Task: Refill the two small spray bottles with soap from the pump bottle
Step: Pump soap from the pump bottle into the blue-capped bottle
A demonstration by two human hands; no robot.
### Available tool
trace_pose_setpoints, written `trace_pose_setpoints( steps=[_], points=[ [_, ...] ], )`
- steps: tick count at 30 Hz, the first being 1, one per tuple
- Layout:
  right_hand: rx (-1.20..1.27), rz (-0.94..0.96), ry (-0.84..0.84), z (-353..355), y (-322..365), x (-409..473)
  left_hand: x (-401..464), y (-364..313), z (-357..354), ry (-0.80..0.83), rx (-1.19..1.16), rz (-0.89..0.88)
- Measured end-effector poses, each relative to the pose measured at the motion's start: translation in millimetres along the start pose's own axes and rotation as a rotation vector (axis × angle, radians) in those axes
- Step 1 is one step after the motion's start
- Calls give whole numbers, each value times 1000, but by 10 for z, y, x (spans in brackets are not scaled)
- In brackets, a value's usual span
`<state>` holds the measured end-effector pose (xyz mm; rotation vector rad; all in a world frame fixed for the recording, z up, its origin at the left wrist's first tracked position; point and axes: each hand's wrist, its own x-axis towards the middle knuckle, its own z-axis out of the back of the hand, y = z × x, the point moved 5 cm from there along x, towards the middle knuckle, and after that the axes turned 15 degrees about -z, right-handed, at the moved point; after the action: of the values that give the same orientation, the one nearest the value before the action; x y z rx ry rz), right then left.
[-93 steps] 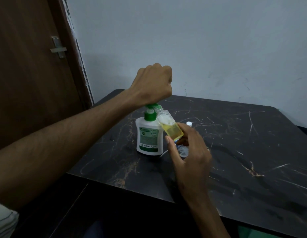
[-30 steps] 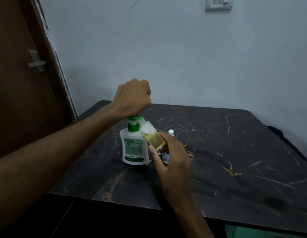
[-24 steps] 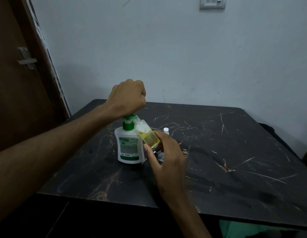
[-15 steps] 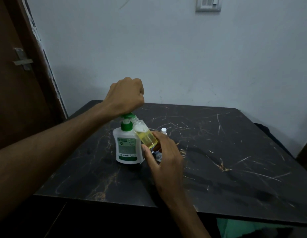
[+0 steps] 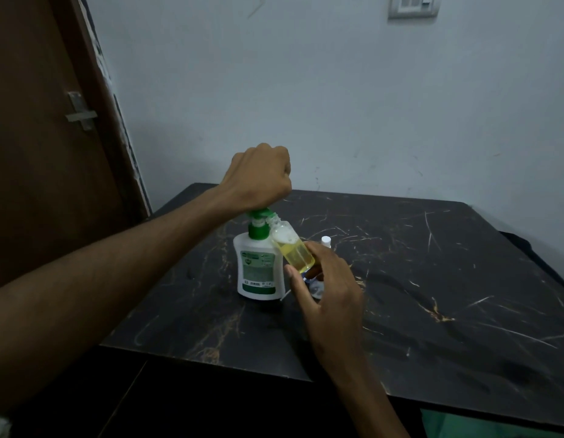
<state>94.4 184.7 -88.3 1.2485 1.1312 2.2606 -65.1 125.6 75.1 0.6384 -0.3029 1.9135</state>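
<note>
1. the right hand pinches a small clear spray bottle near its base, thumb on the near side and fingers wrapped behind it, with its cap off.
2. that bottle is tilted, its open neck leaning up and left against the spout of the green pump head; its lower part holds yellow liquid, with pale foam above it.
3. the left hand is curled into a fist on top of the pump head, fingers pressed together and bearing down from above; the forearm reaches in from the lower left.
4. the pump bottle stands upright on the table, white with a green collar and a green and white label facing the camera; it sits just left of the tilted bottle and touches it at the spout.
5. behind the right hand, a second small bottle stands on the table, mostly hidden by the fingers; only a pale clear part of it shows, and how full it is cannot be told.
6. a little white cap shows just past the right fingers, near the back of the group; what it sits on cannot be told.
7. the table is dark stone-look with pale and gold veins, set against a pale wall.
8. a brown door with a metal latch stands to the left, and a switch plate sits high on the wall.
</note>
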Motion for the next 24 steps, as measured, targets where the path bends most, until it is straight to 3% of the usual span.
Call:
trace_pose_setpoints(
  steps=[24],
  points=[
    [8,-24,36,-23,-20,3,24,64,-31,-40,34,13]
  ],
)
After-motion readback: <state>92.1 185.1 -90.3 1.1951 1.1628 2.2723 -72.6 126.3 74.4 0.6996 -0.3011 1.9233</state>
